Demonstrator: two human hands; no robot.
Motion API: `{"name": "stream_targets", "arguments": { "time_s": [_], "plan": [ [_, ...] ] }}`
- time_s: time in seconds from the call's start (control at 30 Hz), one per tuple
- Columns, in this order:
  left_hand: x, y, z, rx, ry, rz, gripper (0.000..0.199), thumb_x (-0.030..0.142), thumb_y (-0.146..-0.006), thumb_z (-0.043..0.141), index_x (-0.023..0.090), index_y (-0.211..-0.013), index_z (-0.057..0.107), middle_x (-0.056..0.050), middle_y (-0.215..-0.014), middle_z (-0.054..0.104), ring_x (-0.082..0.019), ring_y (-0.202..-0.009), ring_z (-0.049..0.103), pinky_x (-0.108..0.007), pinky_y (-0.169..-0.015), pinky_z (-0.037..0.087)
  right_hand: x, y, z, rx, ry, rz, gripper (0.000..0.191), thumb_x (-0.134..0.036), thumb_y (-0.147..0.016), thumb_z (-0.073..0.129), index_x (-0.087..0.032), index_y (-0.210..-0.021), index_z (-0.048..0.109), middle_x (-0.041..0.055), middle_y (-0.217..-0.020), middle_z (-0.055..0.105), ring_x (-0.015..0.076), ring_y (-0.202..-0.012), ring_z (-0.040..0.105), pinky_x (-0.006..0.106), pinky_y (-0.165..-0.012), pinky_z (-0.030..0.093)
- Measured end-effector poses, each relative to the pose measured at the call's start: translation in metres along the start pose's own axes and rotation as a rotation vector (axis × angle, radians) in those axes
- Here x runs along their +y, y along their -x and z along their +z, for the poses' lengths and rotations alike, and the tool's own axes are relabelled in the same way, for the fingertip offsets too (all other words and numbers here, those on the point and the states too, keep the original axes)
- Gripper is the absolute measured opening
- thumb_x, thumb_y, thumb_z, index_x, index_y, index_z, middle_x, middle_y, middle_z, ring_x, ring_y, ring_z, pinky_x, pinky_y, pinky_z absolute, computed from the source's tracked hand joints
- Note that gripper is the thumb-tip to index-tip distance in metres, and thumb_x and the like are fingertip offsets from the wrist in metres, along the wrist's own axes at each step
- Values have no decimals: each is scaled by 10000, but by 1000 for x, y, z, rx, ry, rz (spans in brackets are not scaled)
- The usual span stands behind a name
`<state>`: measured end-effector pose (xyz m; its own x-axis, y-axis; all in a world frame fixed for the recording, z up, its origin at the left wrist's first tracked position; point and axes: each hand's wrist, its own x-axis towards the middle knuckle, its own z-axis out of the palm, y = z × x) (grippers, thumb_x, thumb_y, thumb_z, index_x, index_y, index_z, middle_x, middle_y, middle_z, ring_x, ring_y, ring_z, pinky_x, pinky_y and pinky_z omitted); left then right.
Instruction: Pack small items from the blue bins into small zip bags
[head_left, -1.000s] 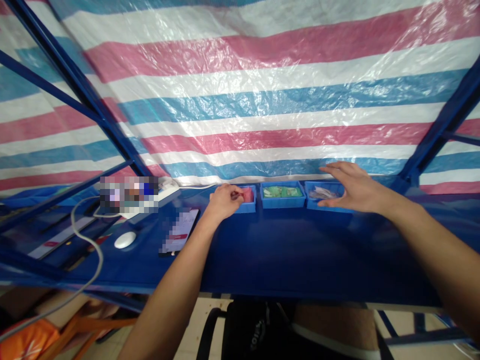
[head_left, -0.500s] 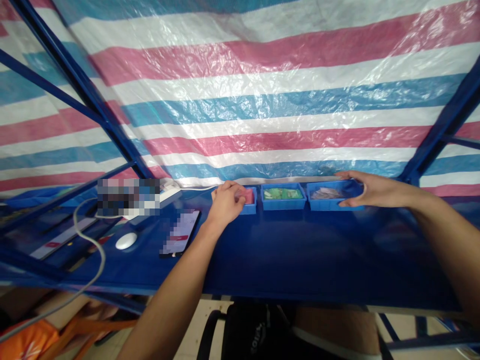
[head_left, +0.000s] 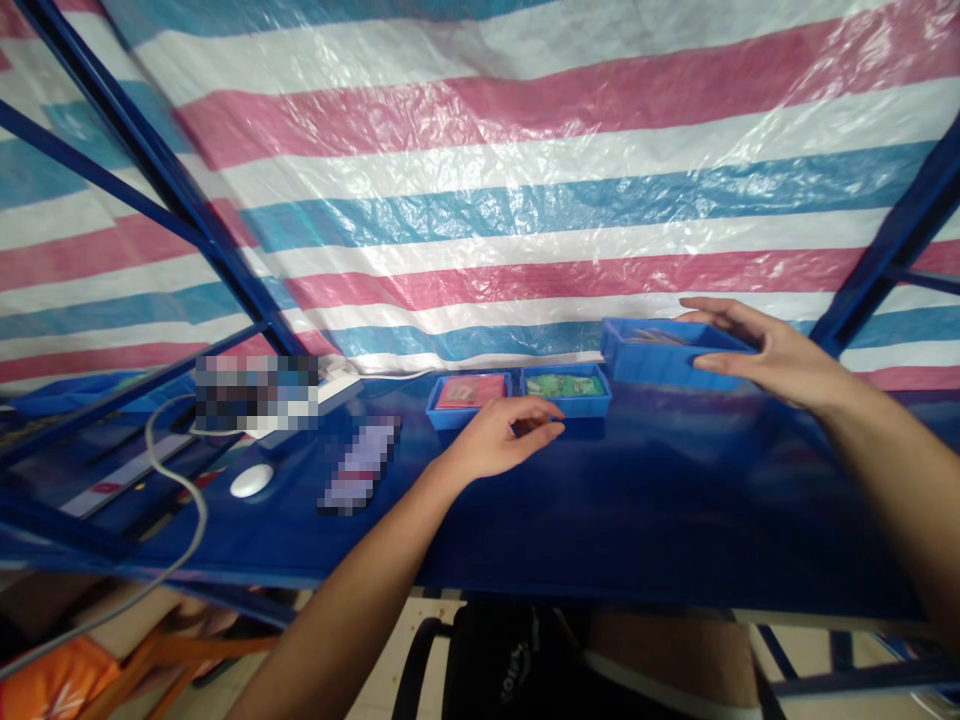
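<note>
My right hand (head_left: pixel 765 350) grips the right end of a blue bin (head_left: pixel 667 362), thumb on its near wall and fingers behind. That bin is raised off the table and holds small items I cannot make out. My left hand (head_left: pixel 510 437), fingers apart and curved, hovers in front of two other blue bins with nothing in it. The left bin holds red packets (head_left: pixel 471 391), partly hidden by this hand. Green packets (head_left: pixel 564 384) lie in the middle bin (head_left: pixel 585 406).
On the blue table (head_left: pixel 637 520), a phone (head_left: pixel 360 465) and a white mouse (head_left: pixel 252 481) lie to the left. A pale cable (head_left: pixel 196 500) hangs over the left side. Blue frame posts stand at both sides, before a striped plastic sheet (head_left: pixel 525 200). Another person's legs show lower left.
My right hand has lifted the right-hand bin off the table. My left hand has left the red packets' bin and moved right and nearer to me.
</note>
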<state>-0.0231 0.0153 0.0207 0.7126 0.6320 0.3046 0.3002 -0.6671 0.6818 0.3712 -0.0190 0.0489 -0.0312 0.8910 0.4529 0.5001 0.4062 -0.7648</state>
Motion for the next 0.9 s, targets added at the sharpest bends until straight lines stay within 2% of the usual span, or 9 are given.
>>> {"name": "stream_targets", "arguments": {
  "time_s": [0.07,0.13,0.27,0.33,0.47,0.6,0.7,0.8,0.9],
  "plan": [
    [-1,0,4,-135,14,-49,345,473,-1001,683,189,-1187,746,-50,-961,789,-153,-809,711,-244,-695,484,-4,2,4,-119,-109,12,853,-495,-832,895,-326,-1582,526,134,-1569,612,332,-1510,508,369,-1089,513],
    [-4,2,6,-192,13,-84,454,485,-942,756,204,-1295,698,-52,-997,789,-156,-807,702,-250,-698,490,-8,4,11,-225,-143,9,880,-475,-809,917,-331,-1581,519,132,-1561,616,354,-1494,521,390,-1106,511],
    [-8,4,6,-190,39,-162,1104,529,-739,930,247,-1647,368,-68,-1138,757,-160,-802,676,-276,-715,513,-19,7,32,-408,-133,-33,942,-459,-765,952,-274,-1579,514,155,-1561,606,376,-1450,557,442,-1193,464],
    [-8,6,5,-205,33,-181,1244,561,-686,955,266,-1695,289,-58,-1130,740,-153,-775,655,-279,-702,499,-24,9,42,-444,-113,-41,914,-455,-736,971,-265,-1535,569,152,-1577,589,388,-1450,558,449,-1205,464],
    [-7,6,4,-222,-21,-201,1276,604,-647,961,278,-1698,314,-7,-995,699,-147,-743,625,-271,-678,453,-26,15,57,-431,-139,-17,1005,-470,-726,974,-336,-1597,492,117,-1527,633,402,-1389,617,513,-1170,523],
    [-6,4,2,-247,-37,-197,1275,603,-677,943,252,-1710,285,-24,-1022,716,-173,-783,659,-281,-703,465,-29,21,67,-342,-135,-44,1070,-496,-697,987,-391,-1616,450,98,-1557,599,410,-1393,612,564,-1186,514],
    [-3,3,-1,-255,-24,-166,1161,562,-733,919,242,-1689,344,-40,-1035,742,-193,-811,681,-286,-718,472,-33,25,76,-301,-148,-67,1058,-514,-709,977,-413,-1612,435,92,-1603,543,400,-1400,602,572,-1183,519],
    [-2,3,-2,-260,-11,-128,975,526,-772,896,258,-1613,484,-34,-1014,752,-196,-806,689,-282,-719,470,-37,27,85,-230,-156,-106,1018,-528,-723,963,-443,-1595,443,76,-1642,472,384,-1403,599,573,-1201,500],
    [-3,3,-1,-248,-14,-116,944,521,-752,910,243,-1572,534,-31,-993,753,-184,-764,678,-275,-691,462,-37,30,91,-150,-144,-130,1019,-560,-726,947,-457,-1599,430,76,-1662,413,395,-1406,589,586,-1191,505]
  ]
}}
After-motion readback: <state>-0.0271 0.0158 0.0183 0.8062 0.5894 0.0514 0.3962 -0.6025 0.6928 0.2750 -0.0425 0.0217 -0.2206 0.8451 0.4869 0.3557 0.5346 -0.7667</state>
